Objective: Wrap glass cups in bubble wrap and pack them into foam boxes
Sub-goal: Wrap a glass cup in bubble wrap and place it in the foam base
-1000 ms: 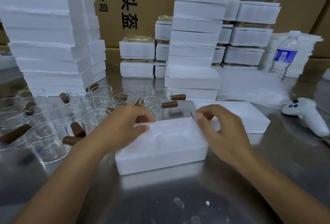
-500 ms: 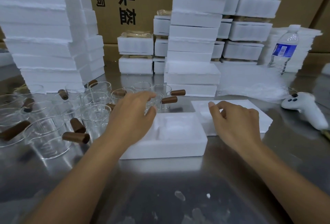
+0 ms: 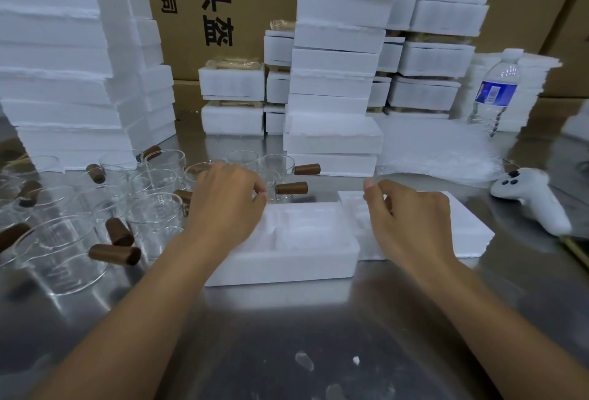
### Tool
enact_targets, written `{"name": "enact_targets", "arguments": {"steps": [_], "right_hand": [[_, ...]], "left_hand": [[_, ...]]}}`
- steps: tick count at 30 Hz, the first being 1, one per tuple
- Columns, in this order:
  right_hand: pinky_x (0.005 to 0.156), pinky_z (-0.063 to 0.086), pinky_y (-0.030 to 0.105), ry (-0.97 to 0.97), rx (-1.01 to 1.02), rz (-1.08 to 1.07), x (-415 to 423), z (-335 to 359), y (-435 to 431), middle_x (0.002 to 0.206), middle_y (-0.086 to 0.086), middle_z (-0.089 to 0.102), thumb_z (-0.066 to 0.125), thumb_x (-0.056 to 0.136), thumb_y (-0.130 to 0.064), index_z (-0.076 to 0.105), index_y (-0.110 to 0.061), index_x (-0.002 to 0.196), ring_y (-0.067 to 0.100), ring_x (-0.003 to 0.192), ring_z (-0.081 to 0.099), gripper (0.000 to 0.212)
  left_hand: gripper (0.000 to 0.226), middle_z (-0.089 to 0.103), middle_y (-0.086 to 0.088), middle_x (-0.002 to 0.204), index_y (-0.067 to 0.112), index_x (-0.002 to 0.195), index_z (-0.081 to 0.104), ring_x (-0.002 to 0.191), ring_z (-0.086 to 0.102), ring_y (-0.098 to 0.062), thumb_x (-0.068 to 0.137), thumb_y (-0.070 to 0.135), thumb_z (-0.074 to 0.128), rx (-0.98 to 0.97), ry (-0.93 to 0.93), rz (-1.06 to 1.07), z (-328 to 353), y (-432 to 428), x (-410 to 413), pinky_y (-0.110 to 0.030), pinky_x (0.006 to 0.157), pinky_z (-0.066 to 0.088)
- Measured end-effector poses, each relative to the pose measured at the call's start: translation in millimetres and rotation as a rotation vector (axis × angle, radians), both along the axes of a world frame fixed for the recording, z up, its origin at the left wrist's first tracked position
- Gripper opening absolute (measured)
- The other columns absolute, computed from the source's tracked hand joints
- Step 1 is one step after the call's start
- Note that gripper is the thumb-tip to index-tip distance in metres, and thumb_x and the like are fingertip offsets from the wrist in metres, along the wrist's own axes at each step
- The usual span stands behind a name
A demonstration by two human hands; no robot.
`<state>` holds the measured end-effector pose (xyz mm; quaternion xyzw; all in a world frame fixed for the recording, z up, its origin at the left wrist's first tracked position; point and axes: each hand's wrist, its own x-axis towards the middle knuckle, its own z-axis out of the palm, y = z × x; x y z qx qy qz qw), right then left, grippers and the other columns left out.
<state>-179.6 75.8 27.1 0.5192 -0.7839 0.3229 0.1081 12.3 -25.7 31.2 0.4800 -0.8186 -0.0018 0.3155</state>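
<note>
Table: the steel table (image 3: 287,336) fills the lower frame.
Empty stock: the foam stacks (image 3: 63,65) at upper left and centre look unfilled, so I judge much is left.
Done: the closed boxes (image 3: 433,58) at upper right, with something brownish between their halves, look packed.
Bubble wrap: the bubble wrap (image 3: 436,151) lies right of centre, and I am not touching it.
Current box: the open foam box (image 3: 287,262) at centre has an empty recess. Its foam lid (image 3: 468,231) is just beside it on the right.
Cups: the glass cups (image 3: 153,183) at left are all bare.
Left hand: my left hand (image 3: 228,202) is at the nearest cup (image 3: 275,173). Its fingers (image 3: 255,188) are curled, but I cannot tell whether they grip.
Right hand: my right hand (image 3: 411,221) hovers over the lid, loosely curled and holding nothing.
</note>
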Motion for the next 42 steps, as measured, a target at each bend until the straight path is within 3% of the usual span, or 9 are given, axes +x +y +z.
{"name": "enact_targets", "arguments": {"steps": [5, 8, 11, 17, 21, 25, 28, 35, 42], "right_hand": [[0.102, 0.031, 0.048, 0.039, -0.121, 0.058, 1, -2, -1, 0.053, -0.015, 0.044, 0.033, 0.097, -0.039, 0.049, -0.027, 0.077, 0.002, 0.053, 0.039, 0.028], [0.099, 0.039, 0.042, -0.085, -0.237, 0.206, 3, -3, 0, 0.087, -0.014, 0.057, 0.037, 0.094, -0.047, 0.055, -0.03, 0.116, 0.002, 0.081, 0.05, 0.033], [0.09, 0.038, 0.023, -0.174, -0.23, 0.376, 4, -5, -1, 0.119, -0.024, 0.042, 0.035, 0.088, -0.061, 0.024, -0.053, 0.135, -0.008, 0.103, 0.046, 0.049], [0.096, 0.045, 0.033, -0.122, -0.291, 0.509, 7, -1, 1, 0.098, -0.042, 0.051, 0.045, 0.091, -0.049, 0.039, -0.055, 0.113, -0.008, 0.103, 0.054, 0.024], [0.078, 0.043, 0.007, -0.337, -0.344, 0.623, 7, 2, 3, 0.088, -0.035, 0.063, 0.056, 0.092, -0.025, 0.052, -0.04, 0.093, -0.008, 0.091, 0.06, 0.016], [0.073, 0.047, 0.015, -0.61, -0.337, 0.734, 11, 8, 4, 0.078, -0.021, 0.067, 0.058, 0.088, -0.021, 0.057, -0.025, 0.09, 0.003, 0.071, 0.061, 0.005], [0.072, 0.05, 0.016, -0.727, -0.364, 0.803, 14, 15, 4, 0.073, -0.014, 0.068, 0.054, 0.08, -0.027, 0.059, -0.016, 0.093, 0.006, 0.066, 0.061, 0.018], [0.076, 0.052, 0.023, -0.804, -0.324, 0.756, 4, 34, 0, 0.07, -0.006, 0.068, 0.055, 0.079, -0.039, 0.061, -0.022, 0.092, 0.009, 0.067, 0.064, 0.023], [0.067, 0.043, 0.02, -0.604, -0.296, 0.177, -98, 58, -72, 0.101, 0.002, 0.065, 0.055, 0.091, -0.019, 0.061, -0.017, 0.104, 0.016, 0.088, 0.061, 0.014]], "left_hand": [[0.012, 0.068, 0.005, 0.083, 0.023, 0.089, 0.071, 0.096, 0.055, -0.023, 0.092, 0.022, 0.059, -0.106, 0.036, 0.003, 4, 6, -1, -0.038, 0.097, 0.029], [0.006, 0.053, 0.013, 0.074, 0.02, 0.088, 0.07, 0.093, 0.052, -0.017, 0.088, 0.018, 0.064, -0.217, 0.11, -0.076, 12, 16, -4, -0.042, 0.102, 0.026], [0.004, 0.051, 0.015, 0.08, 0.017, 0.089, 0.07, 0.095, 0.047, -0.015, 0.086, 0.017, 0.067, -0.298, 0.169, -0.205, 17, 29, -6, -0.042, 0.103, 0.022], [0.009, 0.068, 0.002, 0.084, 0.011, 0.087, 0.069, 0.095, 0.051, -0.016, 0.085, 0.015, 0.061, -0.439, 0.181, -0.351, 15, 46, -15, -0.03, 0.093, 0.023], [0.017, 0.055, 0.012, 0.109, 0.03, 0.105, 0.062, 0.107, 0.046, -0.005, 0.088, 0.032, 0.063, -0.134, 0.397, -0.434, 19, 51, -14, -0.021, 0.093, 0.034], [0.088, 0.044, 0.026, 0.131, 0.049, 0.132, 0.036, 0.118, 0.045, 0.008, 0.055, 0.069, 0.072, 0.466, 0.725, -0.468, 21, 47, -9, -0.016, 0.093, 0.039], [0.098, 0.057, 0.016, 0.131, 0.048, 0.126, 0.043, 0.118, 0.056, -0.004, 0.039, 0.071, 0.08, 0.751, 0.786, -0.63, 17, 42, -6, -0.031, 0.101, 0.044], [0.079, 0.068, 0.009, 0.116, 0.032, 0.125, 0.055, 0.108, 0.065, -0.017, 0.054, 0.053, 0.082, 0.825, 0.952, -0.623, 14, 38, -7, -0.034, 0.092, 0.053], [0.072, 0.072, -0.002, 0.107, 0.015, 0.129, 0.054, 0.101, 0.069, -0.02, 0.061, 0.031, 0.071, 0.807, 1.39, -0.524, 18, 20, 4, -0.032, 0.082, 0.056]]}}
